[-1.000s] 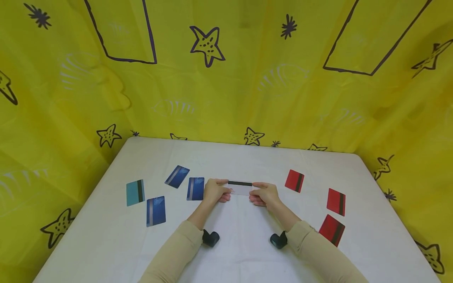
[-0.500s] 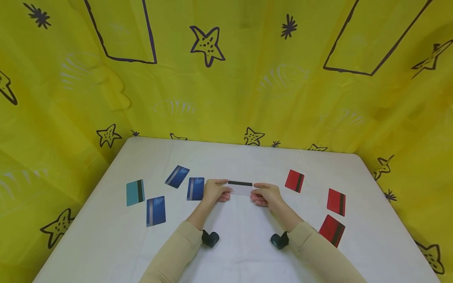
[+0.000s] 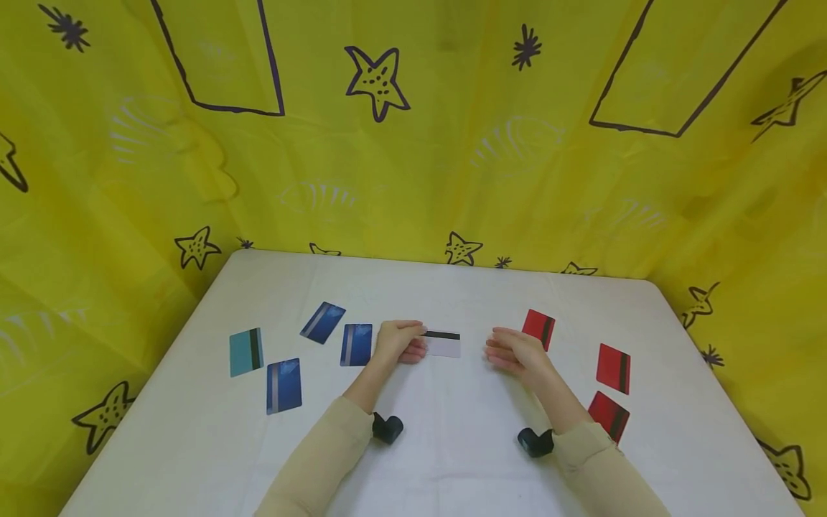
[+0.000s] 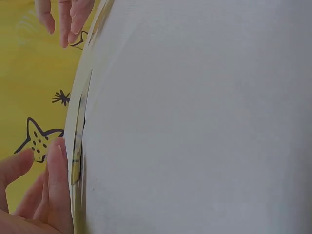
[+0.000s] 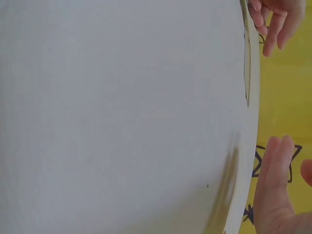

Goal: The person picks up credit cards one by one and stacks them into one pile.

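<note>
A white card with a black stripe along its far edge lies on the table at the centre. My left hand is at its left end, fingertips overlapping the corner in the head view. Seen from the left wrist, the card appears almost edge-on, and the fingers of the left hand are parted beside it, gripping nothing. Right of the card, my right hand hovers apart from it with loosely extended fingers, just short of a red card. The right wrist view also shows the right hand holding nothing.
Left of the hands lie a teal card and three blue cards, the nearest blue card close beside the left hand. Two more red cards, including one red card, lie farther right. A yellow curtain hangs behind the white table.
Both hands held the white card's ends earlier. The right hand has let go and moved right; the left hand has loosened and shifted slightly. The card now rests on the table.
</note>
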Demonstrator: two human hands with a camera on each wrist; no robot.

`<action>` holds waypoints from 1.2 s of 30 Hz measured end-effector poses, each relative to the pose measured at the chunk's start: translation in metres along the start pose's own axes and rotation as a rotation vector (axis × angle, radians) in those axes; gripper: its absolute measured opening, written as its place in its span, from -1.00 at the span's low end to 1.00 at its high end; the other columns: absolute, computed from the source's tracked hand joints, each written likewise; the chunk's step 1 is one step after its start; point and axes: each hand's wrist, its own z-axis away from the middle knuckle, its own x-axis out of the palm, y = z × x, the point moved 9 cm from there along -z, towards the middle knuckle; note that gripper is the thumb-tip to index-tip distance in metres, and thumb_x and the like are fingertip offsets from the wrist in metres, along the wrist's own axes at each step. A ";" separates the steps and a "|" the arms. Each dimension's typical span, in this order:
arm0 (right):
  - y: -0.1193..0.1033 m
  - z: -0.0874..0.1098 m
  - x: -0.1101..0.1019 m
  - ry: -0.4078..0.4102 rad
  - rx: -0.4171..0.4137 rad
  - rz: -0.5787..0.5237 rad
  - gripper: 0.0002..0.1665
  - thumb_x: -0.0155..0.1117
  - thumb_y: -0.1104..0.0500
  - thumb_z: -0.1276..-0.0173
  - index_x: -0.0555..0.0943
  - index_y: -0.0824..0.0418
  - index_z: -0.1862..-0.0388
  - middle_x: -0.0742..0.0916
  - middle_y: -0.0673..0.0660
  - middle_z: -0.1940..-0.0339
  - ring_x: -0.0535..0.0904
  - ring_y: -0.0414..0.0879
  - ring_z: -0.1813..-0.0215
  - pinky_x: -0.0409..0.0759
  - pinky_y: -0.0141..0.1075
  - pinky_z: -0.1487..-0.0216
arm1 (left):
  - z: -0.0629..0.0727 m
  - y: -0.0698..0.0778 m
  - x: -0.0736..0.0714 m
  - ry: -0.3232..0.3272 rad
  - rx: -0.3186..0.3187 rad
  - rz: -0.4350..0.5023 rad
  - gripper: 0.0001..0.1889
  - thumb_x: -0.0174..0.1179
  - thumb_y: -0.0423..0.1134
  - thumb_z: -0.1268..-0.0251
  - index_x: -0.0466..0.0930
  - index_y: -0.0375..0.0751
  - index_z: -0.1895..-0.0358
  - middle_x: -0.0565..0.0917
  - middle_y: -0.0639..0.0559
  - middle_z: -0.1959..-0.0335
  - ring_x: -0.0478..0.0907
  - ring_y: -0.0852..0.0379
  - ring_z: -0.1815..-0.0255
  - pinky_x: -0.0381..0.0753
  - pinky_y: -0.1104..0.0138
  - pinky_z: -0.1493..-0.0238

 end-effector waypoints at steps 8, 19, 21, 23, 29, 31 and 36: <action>-0.015 0.011 -0.025 -0.031 0.030 -0.181 -0.29 0.04 0.09 -0.39 0.08 0.26 -0.42 0.65 0.05 0.27 0.66 -0.08 0.15 0.47 -0.23 -0.11 | -0.007 0.016 0.023 -0.047 0.001 0.059 -0.64 0.25 -0.23 -0.13 0.56 -0.28 -0.01 0.68 -0.17 0.48 0.61 0.15 0.66 0.66 0.32 0.56; -0.017 0.005 -0.062 0.016 0.037 -0.292 -0.32 0.10 0.06 -0.34 0.13 0.16 -0.37 0.67 0.01 0.33 0.67 -0.12 0.20 0.50 -0.29 -0.08 | -0.021 0.025 0.060 -0.156 0.028 0.107 -0.59 0.20 -0.19 -0.19 0.50 -0.27 -0.09 0.68 -0.18 0.36 0.66 0.09 0.49 0.68 0.25 0.35; -0.017 0.004 -0.068 0.026 0.031 -0.291 -0.30 0.11 0.06 -0.33 0.11 0.15 -0.38 0.68 0.00 0.35 0.67 -0.12 0.22 0.53 -0.30 -0.06 | -0.021 0.025 0.069 -0.175 0.030 0.113 -0.59 0.20 -0.18 -0.20 0.50 -0.28 -0.09 0.68 -0.19 0.35 0.66 0.06 0.44 0.68 0.23 0.31; -0.017 0.004 -0.073 0.038 0.024 -0.282 -0.25 0.10 0.06 -0.34 0.06 0.15 -0.42 0.68 -0.02 0.38 0.67 -0.13 0.24 0.54 -0.31 -0.04 | -0.021 0.026 0.078 -0.199 0.031 0.115 -0.59 0.19 -0.17 -0.20 0.49 -0.28 -0.09 0.68 -0.20 0.32 0.67 0.04 0.40 0.67 0.22 0.27; -0.019 0.005 -0.084 0.078 0.021 -0.264 -0.17 0.09 0.04 -0.34 -0.05 0.14 -0.47 0.67 -0.06 0.42 0.66 -0.17 0.24 0.54 -0.35 -0.04 | -0.018 0.025 0.100 -0.246 0.008 0.158 -0.57 0.15 -0.15 -0.24 0.45 -0.26 -0.14 0.66 -0.19 0.22 0.66 -0.01 0.24 0.66 0.21 0.20; -0.019 0.005 -0.088 0.091 0.022 -0.250 -0.13 0.12 0.01 -0.32 -0.06 0.13 -0.47 0.66 -0.07 0.41 0.66 -0.19 0.24 0.54 -0.37 -0.04 | -0.018 0.025 0.106 -0.259 0.012 0.187 -0.56 0.14 -0.15 -0.24 0.44 -0.27 -0.15 0.65 -0.22 0.18 0.65 -0.05 0.20 0.65 0.19 0.17; -0.018 0.003 -0.094 0.114 0.029 -0.239 -0.02 0.23 -0.07 -0.22 -0.05 0.11 -0.47 0.65 -0.10 0.40 0.65 -0.22 0.21 0.52 -0.38 -0.06 | -0.019 0.024 0.122 -0.282 0.022 0.233 -0.54 0.13 -0.19 -0.24 0.41 -0.31 -0.18 0.62 -0.30 0.12 0.62 -0.11 0.14 0.64 0.16 0.15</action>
